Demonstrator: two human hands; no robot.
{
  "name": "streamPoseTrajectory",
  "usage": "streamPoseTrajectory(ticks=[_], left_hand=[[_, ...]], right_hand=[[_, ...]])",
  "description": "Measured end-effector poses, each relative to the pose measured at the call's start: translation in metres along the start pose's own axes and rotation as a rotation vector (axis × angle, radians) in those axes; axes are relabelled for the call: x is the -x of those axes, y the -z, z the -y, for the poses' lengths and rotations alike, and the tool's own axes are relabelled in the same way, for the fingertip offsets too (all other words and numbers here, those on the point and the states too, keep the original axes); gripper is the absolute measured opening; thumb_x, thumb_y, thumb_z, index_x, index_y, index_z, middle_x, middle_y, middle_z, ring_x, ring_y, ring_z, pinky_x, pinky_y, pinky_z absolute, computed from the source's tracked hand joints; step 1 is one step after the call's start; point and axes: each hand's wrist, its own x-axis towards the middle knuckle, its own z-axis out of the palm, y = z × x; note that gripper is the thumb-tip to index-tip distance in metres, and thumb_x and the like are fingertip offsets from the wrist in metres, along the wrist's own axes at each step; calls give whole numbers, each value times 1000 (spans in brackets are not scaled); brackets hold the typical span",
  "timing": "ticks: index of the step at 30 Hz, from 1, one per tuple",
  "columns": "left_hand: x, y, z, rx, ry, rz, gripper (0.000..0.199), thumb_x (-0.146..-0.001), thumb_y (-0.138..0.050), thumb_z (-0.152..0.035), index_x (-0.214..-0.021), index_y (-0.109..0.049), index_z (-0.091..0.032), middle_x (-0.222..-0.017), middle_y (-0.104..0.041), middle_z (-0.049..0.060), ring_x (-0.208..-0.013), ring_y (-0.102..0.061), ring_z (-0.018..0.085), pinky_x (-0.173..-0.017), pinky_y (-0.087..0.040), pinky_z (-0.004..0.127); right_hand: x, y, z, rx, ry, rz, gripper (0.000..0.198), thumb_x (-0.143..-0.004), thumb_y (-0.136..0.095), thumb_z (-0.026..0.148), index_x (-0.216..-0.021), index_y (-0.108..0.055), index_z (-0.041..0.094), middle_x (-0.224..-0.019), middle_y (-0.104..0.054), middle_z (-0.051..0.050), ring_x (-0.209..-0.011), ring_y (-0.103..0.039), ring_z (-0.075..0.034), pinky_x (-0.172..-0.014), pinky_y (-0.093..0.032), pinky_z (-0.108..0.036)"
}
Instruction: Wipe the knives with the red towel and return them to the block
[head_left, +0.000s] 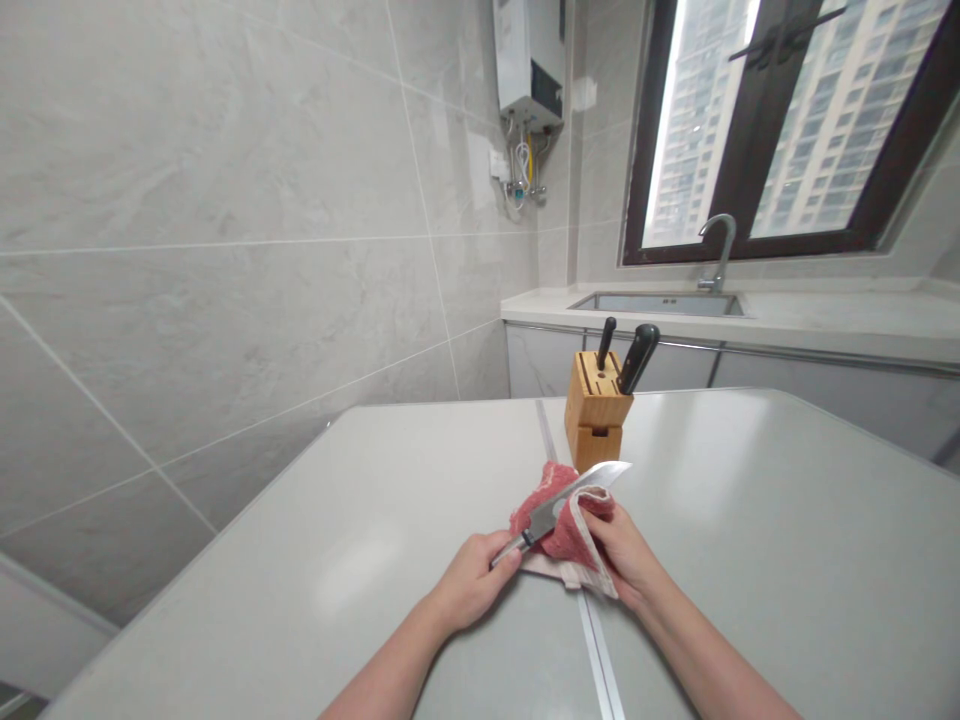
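Observation:
My left hand (474, 578) is closed around the handle of a kitchen knife (546, 515), whose blade points up and to the right. A red cloth with a pale edge (576, 545) is folded over part of the blade. My right hand (624, 550) grips that cloth from the right side, its fingers partly hidden in the folds. The blade's tip sticks out past the cloth. Just beyond my hands stands a wooden knife block (596, 405) with two black-handled tools in its slots.
The white table (360, 620) has a metal seam running through its middle. Behind it are a counter with a sink (660, 303), a faucet (721, 250) and a window (780, 130). A water heater (529, 60) hangs on the tiled wall.

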Motion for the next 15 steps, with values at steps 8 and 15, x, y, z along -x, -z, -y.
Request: streamPoseTrajectory(ticks=[8, 15], left_hand=[[0, -2, 3, -19, -7, -9, 35, -91, -30, -40, -77, -51, -15, -66, -42, -3, -62, -38, 11, -59, -30, 20], [-1, -1, 2, -36, -12, -15, 36, -91, -30, -41, -77, -51, -16, -65, -41, -3, -60, -37, 11, -58, -30, 20]], right_hand=[[1, -3, 2, 8, 7, -23, 27, -60, -76, 23, -84, -64, 18, -83, -71, -4, -71, -64, -19, -73, -49, -34], [2, -6, 4, -20, 14, -10, 26, -61, -76, 21, -83, -63, 18, -81, -70, -3, -71, -65, -18, -77, -49, -34]])
